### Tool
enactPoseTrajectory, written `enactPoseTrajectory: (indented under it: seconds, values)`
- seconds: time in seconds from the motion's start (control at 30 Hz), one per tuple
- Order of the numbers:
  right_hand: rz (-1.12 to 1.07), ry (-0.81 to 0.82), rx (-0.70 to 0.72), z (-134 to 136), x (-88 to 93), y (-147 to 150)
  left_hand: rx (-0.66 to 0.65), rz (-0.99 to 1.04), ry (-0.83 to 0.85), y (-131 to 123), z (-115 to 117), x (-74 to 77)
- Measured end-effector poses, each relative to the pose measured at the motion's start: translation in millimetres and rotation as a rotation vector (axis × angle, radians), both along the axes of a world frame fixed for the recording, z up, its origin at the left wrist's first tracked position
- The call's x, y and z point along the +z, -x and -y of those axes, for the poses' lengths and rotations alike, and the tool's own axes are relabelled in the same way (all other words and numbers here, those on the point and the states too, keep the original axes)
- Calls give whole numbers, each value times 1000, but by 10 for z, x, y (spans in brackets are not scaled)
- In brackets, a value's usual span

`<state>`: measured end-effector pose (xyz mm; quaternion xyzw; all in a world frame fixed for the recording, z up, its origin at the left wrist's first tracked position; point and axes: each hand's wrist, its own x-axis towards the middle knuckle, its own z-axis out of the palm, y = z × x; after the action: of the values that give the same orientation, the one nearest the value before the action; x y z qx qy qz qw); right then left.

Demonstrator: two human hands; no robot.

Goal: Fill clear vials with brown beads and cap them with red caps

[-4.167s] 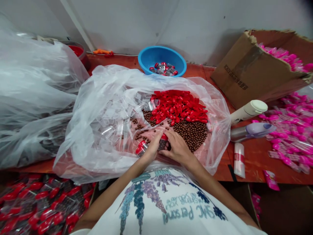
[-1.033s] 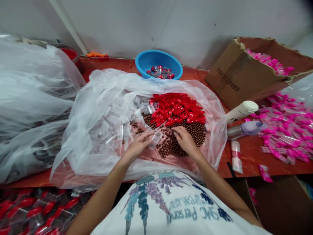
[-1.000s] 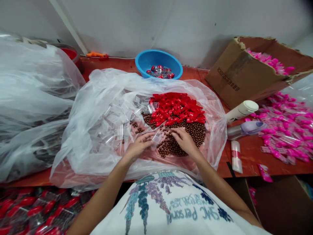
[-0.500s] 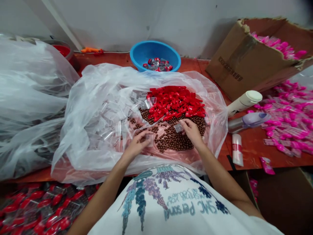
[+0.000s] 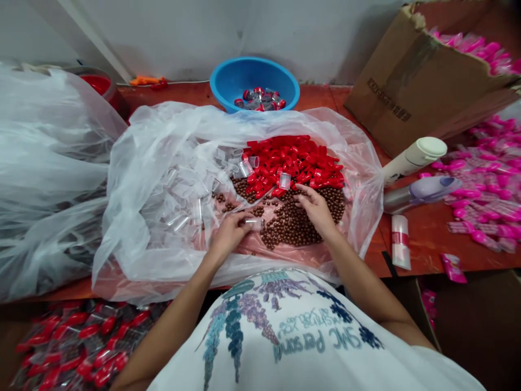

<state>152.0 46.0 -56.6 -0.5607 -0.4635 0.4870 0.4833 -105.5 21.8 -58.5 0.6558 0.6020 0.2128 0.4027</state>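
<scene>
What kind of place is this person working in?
Probably a workshop or packing room. It has heaps of red pieces, brown balls and clear plastic containers, a blue basin holding red-topped containers, and a big cardboard box of pink things.

Left hand [image 5: 229,234] pinching, right hand [image 5: 316,212] loosely curled, forearms [image 5: 195,290] angled inward, hands apart

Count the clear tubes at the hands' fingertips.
2: one tube in the left hand, a second tube just beyond the right hand, by the red pieces. The hands may hide more.
</scene>
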Motion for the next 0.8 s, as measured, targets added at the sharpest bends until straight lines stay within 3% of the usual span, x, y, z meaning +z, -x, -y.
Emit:
enactPoseTrajectory:
  seconds: [0.13,0.3,0.57,0.8]
  values:
    - [243,-45,-1,175,-90,-215,-66,-21,27,-183,-49,8]
    - [477,-44,71,420,-145,-375,-236,-26,18,-414,-112,4]
    - [390,39,103,523,-215,-365,-248,117,112,-706,-209,-134]
    - [255,88,155,512,-200,-326,-147,427,244,-823,-204,-313]
